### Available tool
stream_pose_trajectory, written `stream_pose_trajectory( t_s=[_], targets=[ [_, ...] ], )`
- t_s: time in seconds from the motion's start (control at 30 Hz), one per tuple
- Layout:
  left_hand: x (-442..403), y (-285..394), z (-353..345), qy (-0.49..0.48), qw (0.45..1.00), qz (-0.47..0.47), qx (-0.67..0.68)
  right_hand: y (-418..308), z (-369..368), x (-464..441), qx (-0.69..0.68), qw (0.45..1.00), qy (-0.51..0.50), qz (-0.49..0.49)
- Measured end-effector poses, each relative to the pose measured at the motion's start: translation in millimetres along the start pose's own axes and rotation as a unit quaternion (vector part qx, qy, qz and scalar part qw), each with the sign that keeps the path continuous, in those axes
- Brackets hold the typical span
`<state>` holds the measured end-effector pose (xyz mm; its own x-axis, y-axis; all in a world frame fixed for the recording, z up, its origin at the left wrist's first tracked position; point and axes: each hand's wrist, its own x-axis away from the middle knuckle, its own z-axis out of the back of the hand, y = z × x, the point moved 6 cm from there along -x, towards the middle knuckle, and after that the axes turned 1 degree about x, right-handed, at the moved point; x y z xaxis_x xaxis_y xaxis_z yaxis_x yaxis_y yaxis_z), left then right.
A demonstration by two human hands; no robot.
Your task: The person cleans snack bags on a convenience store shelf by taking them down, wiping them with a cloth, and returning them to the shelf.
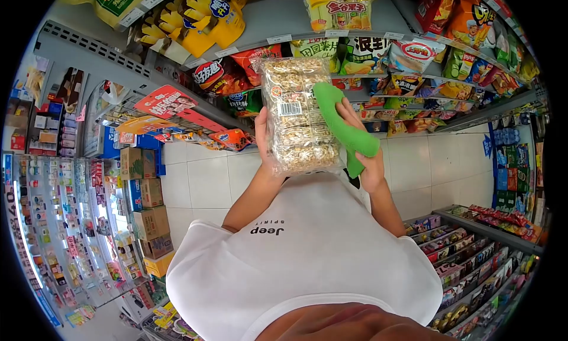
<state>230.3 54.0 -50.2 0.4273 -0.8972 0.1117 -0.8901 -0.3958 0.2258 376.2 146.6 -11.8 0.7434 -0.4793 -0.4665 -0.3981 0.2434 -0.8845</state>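
Observation:
A clear plastic package of pale, grainy snack blocks (290,128) with a barcode label is held upright in front of my chest. My left hand (264,140) grips its left edge, the fingers partly hidden behind it. On the other side, my right hand (368,157) is closed on a green cloth (345,125), which lies against the package's right edge. The palm and some fingers of that hand are hidden by the cloth.
Shelves with bagged snacks (417,55) stand ahead. A metal rack (94,51) with red and orange packets is at the left. Cardboard boxes (151,222) are stacked at lower left, and a snack shelf (467,252) is at lower right. Pale floor tiles (207,184) lie below.

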Motion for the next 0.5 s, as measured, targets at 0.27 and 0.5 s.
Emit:
stream_pose_trajectory(
  t_s=[0.27, 0.5],
  targets=[
    [-9, -8, -16, -0.046, 0.999, 0.010, 0.024, -35, -19, -33, 0.307, 0.942, -0.098, 0.091],
    [-13, -1, 4, 0.007, 0.999, -0.022, -0.049, -34, -45, -12, 0.317, 0.928, -0.165, 0.104]
  ],
)
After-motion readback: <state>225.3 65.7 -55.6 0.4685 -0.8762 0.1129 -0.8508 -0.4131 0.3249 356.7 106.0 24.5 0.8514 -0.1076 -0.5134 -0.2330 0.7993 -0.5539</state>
